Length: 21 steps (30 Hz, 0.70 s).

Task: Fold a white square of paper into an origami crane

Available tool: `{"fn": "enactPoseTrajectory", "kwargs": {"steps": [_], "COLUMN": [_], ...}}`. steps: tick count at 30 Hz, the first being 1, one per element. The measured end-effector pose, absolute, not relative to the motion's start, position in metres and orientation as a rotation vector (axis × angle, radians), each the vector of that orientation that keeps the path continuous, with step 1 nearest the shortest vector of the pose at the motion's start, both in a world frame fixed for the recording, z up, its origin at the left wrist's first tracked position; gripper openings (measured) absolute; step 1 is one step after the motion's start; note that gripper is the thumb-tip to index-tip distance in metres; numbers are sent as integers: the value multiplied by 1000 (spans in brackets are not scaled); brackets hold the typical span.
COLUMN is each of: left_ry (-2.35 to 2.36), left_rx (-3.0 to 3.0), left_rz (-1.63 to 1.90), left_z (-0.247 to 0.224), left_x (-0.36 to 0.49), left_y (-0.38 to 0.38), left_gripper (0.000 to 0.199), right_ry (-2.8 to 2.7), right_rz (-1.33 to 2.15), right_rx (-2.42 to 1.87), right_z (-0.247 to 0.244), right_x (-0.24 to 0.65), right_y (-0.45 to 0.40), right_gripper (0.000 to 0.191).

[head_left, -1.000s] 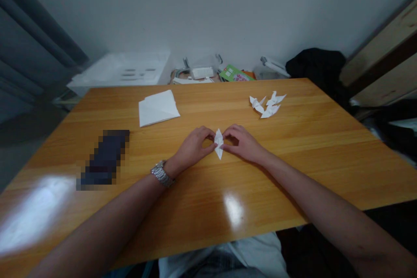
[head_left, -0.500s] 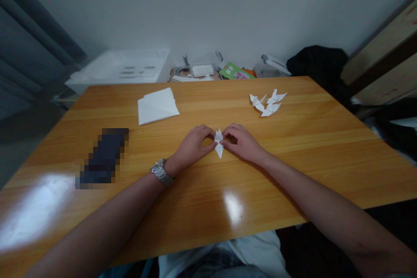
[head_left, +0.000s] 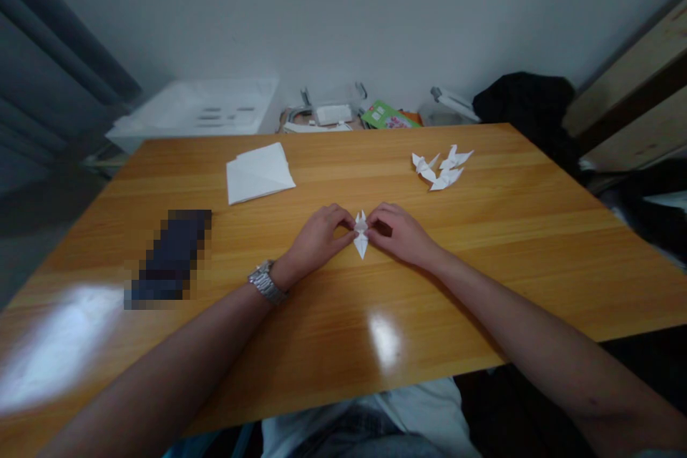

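A small white folded paper point(head_left: 361, 243) is held between my two hands over the middle of the table. It has a broad point toward me and two narrow points away from me. My left hand point(head_left: 322, 235), with a metal watch point(head_left: 267, 282) on its wrist, pinches the left edge between thumb and fingers. From the other side, my right hand point(head_left: 400, 232) pinches the right edge. Several folded paper cranes point(head_left: 443, 173) lie close together farther back on the right. A stack of white paper sheets point(head_left: 260, 175) lies at the back left.
The wooden table point(head_left: 322, 343) ends at a front edge by my lap. A dark pixelated object point(head_left: 174, 254) lies on its left side. Behind the table are a white plastic bin point(head_left: 215, 107), a green booklet point(head_left: 387, 115) and a black cloth-like heap point(head_left: 523, 104).
At its far end, the folded paper has spread from a nearly single point into two separate points. Both hands keep their grip in almost the same place.
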<state>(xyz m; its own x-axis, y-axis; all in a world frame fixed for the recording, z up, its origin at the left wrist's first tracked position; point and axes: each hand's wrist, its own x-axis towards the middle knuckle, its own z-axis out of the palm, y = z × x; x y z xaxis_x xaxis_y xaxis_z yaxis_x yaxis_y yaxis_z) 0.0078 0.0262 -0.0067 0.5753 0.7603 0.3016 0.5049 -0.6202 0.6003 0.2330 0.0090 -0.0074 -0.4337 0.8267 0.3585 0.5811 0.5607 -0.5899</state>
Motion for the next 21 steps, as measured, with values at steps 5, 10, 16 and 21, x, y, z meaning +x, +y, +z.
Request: {"fn": "enactPoseTrajectory", "kwargs": {"steps": [5, 10, 16, 21], "left_ry": [1012, 994, 1008, 1017], "left_rx": [2344, 2365, 2394, 2437], "left_rz": [770, 766, 742, 726], "left_z": [-5, -3, -2, -2], "left_x": [8, 8, 8, 8], "left_y": [25, 25, 24, 23], "left_gripper": [9, 10, 11, 12], "right_ry": [-2184, -2202, -2230, -2295], "right_rz": [485, 449, 398, 387], "right_rx": [-1104, -1092, -1063, -976], "right_z": [-5, -3, -3, -4], "right_x": [233, 233, 234, 238], "right_y": [8, 6, 4, 4], "right_gripper": [3, 5, 6, 3]}}
